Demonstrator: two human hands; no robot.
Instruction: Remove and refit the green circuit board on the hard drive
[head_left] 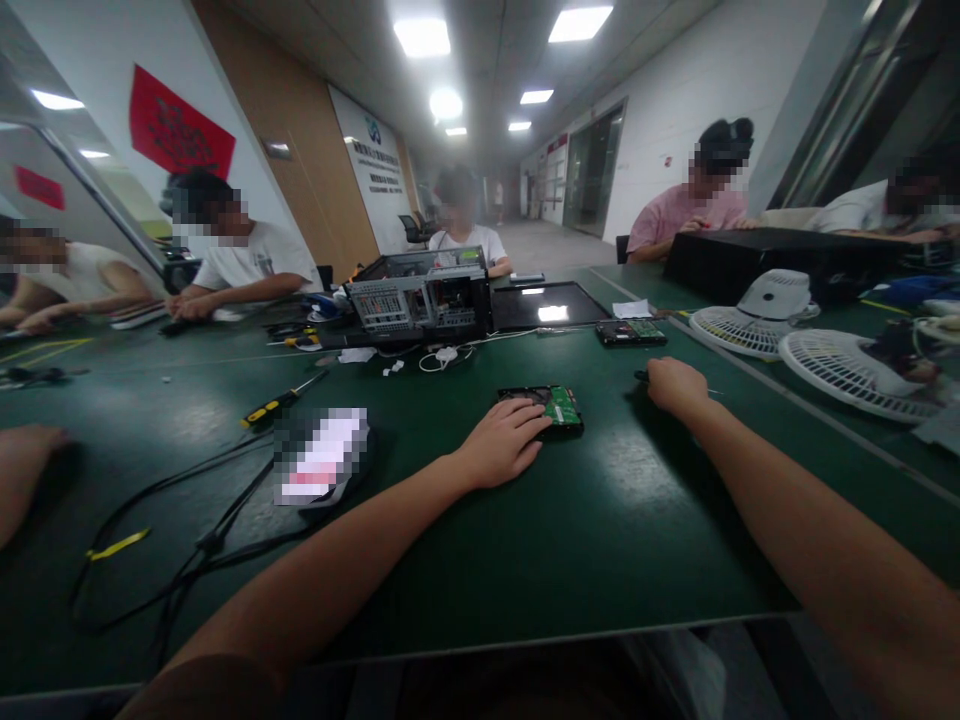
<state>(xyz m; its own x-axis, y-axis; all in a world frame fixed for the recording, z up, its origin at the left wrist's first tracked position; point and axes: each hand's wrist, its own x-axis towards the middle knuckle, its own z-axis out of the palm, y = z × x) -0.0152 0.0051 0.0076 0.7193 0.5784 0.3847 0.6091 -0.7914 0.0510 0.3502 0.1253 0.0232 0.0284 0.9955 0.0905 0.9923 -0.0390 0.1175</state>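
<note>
My left hand (504,442) lies flat with its fingers stretched over the left part of a hard drive (564,408), whose green circuit board faces up on the green table (600,540). To the right, my right hand (677,388) is closed around a screwdriver (642,376); its dark handle end sticks out on the left and a thin shaft shows on the right. A second hard drive (631,333) lies farther back, beyond my right hand, near a piece of white paper (632,309).
An open computer case (420,300) stands at the back centre beside a dark panel (551,305). White fan parts (847,368) lie right. A yellow-black screwdriver (270,408), black cables (206,545) and a phone (322,460) lie left. Another person's hand (26,465) rests far left.
</note>
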